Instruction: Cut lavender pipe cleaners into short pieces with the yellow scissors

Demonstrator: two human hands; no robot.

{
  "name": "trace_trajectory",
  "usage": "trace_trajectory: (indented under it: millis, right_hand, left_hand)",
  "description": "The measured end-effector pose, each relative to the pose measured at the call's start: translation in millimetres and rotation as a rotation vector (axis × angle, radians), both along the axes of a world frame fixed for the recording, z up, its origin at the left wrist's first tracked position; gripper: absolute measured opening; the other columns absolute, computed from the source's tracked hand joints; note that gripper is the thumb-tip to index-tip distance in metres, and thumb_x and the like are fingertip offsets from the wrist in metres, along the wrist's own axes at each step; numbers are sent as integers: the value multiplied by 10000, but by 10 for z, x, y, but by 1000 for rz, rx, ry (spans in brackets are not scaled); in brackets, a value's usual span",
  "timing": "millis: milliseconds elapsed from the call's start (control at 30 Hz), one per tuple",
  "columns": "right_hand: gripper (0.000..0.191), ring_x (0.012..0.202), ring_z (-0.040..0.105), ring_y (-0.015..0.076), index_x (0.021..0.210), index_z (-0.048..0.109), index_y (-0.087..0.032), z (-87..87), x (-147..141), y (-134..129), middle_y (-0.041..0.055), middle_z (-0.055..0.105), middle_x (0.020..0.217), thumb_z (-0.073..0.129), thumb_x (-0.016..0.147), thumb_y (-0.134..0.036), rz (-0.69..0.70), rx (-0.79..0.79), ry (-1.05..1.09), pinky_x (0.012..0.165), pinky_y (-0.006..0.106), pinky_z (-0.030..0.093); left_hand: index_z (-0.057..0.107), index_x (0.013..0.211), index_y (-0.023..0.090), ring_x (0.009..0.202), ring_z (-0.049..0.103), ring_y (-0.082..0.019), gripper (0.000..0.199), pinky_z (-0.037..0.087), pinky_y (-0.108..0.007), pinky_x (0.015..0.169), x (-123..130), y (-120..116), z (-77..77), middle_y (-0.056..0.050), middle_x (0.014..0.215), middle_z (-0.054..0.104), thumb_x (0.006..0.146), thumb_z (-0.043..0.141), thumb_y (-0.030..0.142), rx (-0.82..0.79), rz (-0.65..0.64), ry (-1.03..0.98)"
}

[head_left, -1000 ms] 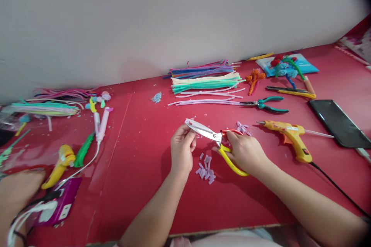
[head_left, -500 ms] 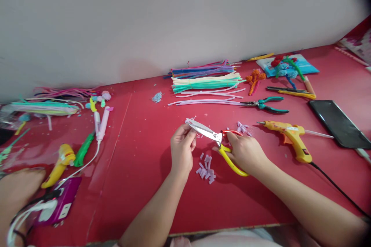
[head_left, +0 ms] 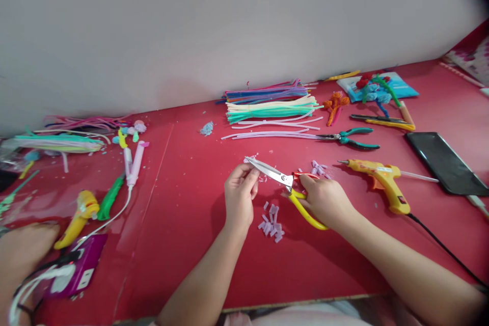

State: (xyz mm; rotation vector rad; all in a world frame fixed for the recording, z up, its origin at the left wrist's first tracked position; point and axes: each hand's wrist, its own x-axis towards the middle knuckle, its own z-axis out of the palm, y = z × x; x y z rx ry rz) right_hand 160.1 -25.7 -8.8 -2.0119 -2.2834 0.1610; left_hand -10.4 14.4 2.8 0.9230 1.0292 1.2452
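My right hand (head_left: 326, 201) is wrapped round the handles of red-and-yellow scissors (head_left: 272, 172), whose blades point left, nearly together. Their tips reach the fingertips of my left hand (head_left: 240, 193). The fingers of that hand are pinched; what they hold is too small to make out. Light purple bits (head_left: 250, 159) show just beyond the fingertips. Short purple pieces (head_left: 272, 223) lie in a pile below the blades, and more purple pieces (head_left: 319, 168) lie beyond my right hand.
Behind lie bundled pipe cleaners (head_left: 271, 109) and teal pliers (head_left: 349, 138). A yellow glue gun (head_left: 382, 178) and a phone (head_left: 446, 163) are at right. At left are another glue gun (head_left: 82, 214), a purple power block (head_left: 86, 267) and another person's arm (head_left: 28, 249).
The scissor blades have come slightly closer together, and the yellow handle has risen a little. My left hand has hardly moved.
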Motion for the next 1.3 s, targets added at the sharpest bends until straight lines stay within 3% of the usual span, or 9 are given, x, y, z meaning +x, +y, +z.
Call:
trace_trajectory:
  millis: [300, 467, 567, 700, 833, 1000, 1200, 1300]
  right_hand:
    - [383, 469, 481, 131, 774, 481, -201, 92, -1, 56, 10, 546, 562, 361, 703, -558, -164, 25, 131, 445, 226, 208]
    - [256, 488, 441, 101, 677, 470, -185, 150, -42, 77, -15, 503, 546, 408, 724, -429, -116, -106, 558, 451, 206, 264]
    - [185, 552, 457, 95, 738, 489, -174, 228, -69, 68, -21, 520, 607, 428, 723, -347, -88, -170, 898, 491, 196, 320]
    - [137, 454, 399, 64, 704, 487, -172, 301, -71, 57, -58, 442, 526, 437, 716, -299, -124, -232, 1126, 470, 194, 332]
    - [113, 407, 372, 56, 638, 462, -174, 320, -51, 59, -75, 388, 464, 427, 710, -253, -136, -290, 1154, 449, 192, 322]
    - [62, 445, 375, 59, 620, 444, -178, 303, -45, 63, -72, 397, 478, 424, 672, -203, -142, -250, 1098, 446, 179, 304]
    - [65, 501, 403, 68, 647, 451, -175, 232, -61, 61, -51, 449, 547, 430, 668, -233, -121, -171, 986, 475, 176, 318]
    - [137, 498, 410, 76, 653, 453, -179, 214, -43, 64, -35, 471, 554, 436, 693, -309, -95, -122, 819, 467, 182, 296]
  left_hand:
    - [499, 775, 159, 413, 345, -21, 142, 183, -159, 355, 40, -11, -9, 9, 657, 510, 714, 534, 282, -46, -69, 0]
    - [503, 782, 154, 391, 337, -20, 192, 186, -160, 351, 88, -34, -19, 6, 654, 526, 697, 541, 322, -154, -261, 22]
    - [513, 754, 147, 375, 324, -19, 211, 170, -165, 348, 112, -55, -12, 11, 617, 518, 698, 532, 349, -201, -416, 73]
    - [521, 739, 140, 373, 315, -21, 220, 165, -171, 349, 127, -82, -3, 10, 593, 505, 697, 529, 355, -217, -521, 100]
    - [519, 725, 140, 370, 319, -23, 212, 182, -172, 351, 131, -96, -1, 11, 574, 500, 687, 544, 347, -225, -553, 108]
    - [530, 739, 138, 375, 330, -24, 220, 195, -165, 350, 131, -104, 17, 5, 588, 520, 682, 547, 350, -223, -540, 170]
    - [555, 709, 137, 385, 309, -16, 171, 228, -162, 373, 142, -110, 3, 48, 521, 444, 635, 608, 282, -177, -492, 229]
    - [564, 704, 143, 374, 313, -17, 163, 215, -167, 363, 136, -99, -14, 41, 531, 483, 636, 603, 286, -175, -409, 217]
